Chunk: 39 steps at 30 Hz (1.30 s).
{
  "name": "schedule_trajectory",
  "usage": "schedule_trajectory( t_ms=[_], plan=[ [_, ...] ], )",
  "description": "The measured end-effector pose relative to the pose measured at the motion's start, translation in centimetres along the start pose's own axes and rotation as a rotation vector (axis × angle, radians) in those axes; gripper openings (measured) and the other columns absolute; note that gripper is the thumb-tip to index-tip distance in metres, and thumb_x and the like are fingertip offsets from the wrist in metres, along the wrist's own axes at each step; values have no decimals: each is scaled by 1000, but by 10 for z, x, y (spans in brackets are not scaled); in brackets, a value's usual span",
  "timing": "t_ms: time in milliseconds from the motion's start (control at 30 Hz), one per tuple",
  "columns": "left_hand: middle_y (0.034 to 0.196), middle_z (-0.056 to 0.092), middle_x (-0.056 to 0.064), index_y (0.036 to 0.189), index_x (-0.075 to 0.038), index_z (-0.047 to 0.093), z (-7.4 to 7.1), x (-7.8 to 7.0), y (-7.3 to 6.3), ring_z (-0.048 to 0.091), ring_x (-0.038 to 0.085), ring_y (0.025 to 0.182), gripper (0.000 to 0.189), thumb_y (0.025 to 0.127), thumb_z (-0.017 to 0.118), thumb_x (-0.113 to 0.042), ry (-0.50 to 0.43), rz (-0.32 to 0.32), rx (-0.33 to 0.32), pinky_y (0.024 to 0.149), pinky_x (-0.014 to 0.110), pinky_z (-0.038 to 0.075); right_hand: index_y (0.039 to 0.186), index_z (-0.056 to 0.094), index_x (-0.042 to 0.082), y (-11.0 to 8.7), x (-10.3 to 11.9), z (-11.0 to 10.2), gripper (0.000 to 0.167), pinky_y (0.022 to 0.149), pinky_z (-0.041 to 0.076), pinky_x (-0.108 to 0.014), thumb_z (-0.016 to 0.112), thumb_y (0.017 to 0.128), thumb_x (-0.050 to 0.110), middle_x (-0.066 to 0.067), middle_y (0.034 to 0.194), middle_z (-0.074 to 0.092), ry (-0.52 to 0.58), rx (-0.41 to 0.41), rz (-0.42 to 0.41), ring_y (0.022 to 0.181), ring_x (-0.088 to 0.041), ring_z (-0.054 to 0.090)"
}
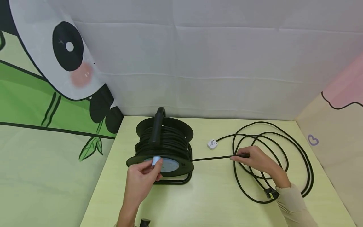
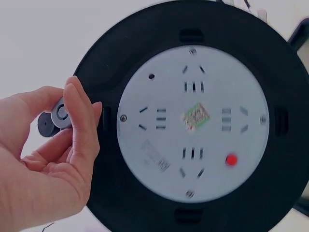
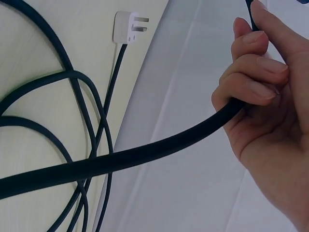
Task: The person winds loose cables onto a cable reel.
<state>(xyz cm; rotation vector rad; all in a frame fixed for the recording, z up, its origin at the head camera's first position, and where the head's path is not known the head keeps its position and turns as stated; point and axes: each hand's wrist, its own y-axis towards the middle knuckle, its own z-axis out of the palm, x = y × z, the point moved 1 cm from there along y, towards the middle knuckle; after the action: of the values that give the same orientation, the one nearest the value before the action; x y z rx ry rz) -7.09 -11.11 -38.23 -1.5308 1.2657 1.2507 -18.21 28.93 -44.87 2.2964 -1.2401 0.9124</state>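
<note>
A black cable reel [image 1: 185,165] stands on the table, wound with black cable and topped by a carrying handle. Its pale side disc [image 2: 193,145] bears several socket slots and a red button in the left wrist view. My left hand [image 1: 140,181] pinches the reel's light blue crank knob [image 1: 156,160] between thumb and fingers, by the flange. A length of black cable [image 1: 211,158] runs taut from the reel to my right hand [image 1: 256,157], whose fingers are curled round it. In the right wrist view the cable [image 3: 145,151] leaves the right hand [image 3: 270,96] towards the loose coils.
Loose cable loops [image 1: 244,126] lie on the right of the table [image 1: 215,195]. A white plug [image 1: 212,144] lies between reel and loops. Beside the right sleeve is a black piece with a yellow mark [image 1: 271,193]. A dark cylindrical object [image 1: 145,222] shows at the front edge.
</note>
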Motion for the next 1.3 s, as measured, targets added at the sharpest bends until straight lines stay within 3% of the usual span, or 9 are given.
schedule_trajectory(
  t_ms=[267,533,733,1033,1300],
  plan=[
    [59,68,5,87,4,78,13,5,-4,67,17,52,17,93,78,-13,-41,36,76,55,28,61,68,58,19,13,12,15,36,51,27,-20,74,97,34,15,58,33,-7,5,24,53,0,28],
    [64,71,7,92,3,79,33,13,-6,69,19,54,20,92,80,-17,-105,-8,160,56,30,62,62,47,19,18,8,16,47,53,25,-20,75,96,34,14,57,29,-40,-52,68,53,-1,25],
    [59,68,5,85,-1,79,46,25,-7,69,24,54,19,93,79,-19,-114,-14,208,55,27,60,63,41,19,19,4,17,50,53,25,-21,74,97,35,13,58,27,-49,-97,87,53,-2,23],
    [60,68,6,79,-4,78,65,47,-10,67,18,52,22,92,80,-21,-96,-24,253,54,22,55,63,40,19,18,4,8,51,54,24,-23,71,98,39,12,58,26,-144,-155,107,53,-3,22],
    [59,67,5,77,-4,78,73,81,-12,67,16,52,21,92,79,-19,-39,-58,260,53,20,53,62,47,20,11,1,-4,48,53,25,-23,73,97,41,12,57,27,-181,-181,120,52,-3,23]
  ],
)
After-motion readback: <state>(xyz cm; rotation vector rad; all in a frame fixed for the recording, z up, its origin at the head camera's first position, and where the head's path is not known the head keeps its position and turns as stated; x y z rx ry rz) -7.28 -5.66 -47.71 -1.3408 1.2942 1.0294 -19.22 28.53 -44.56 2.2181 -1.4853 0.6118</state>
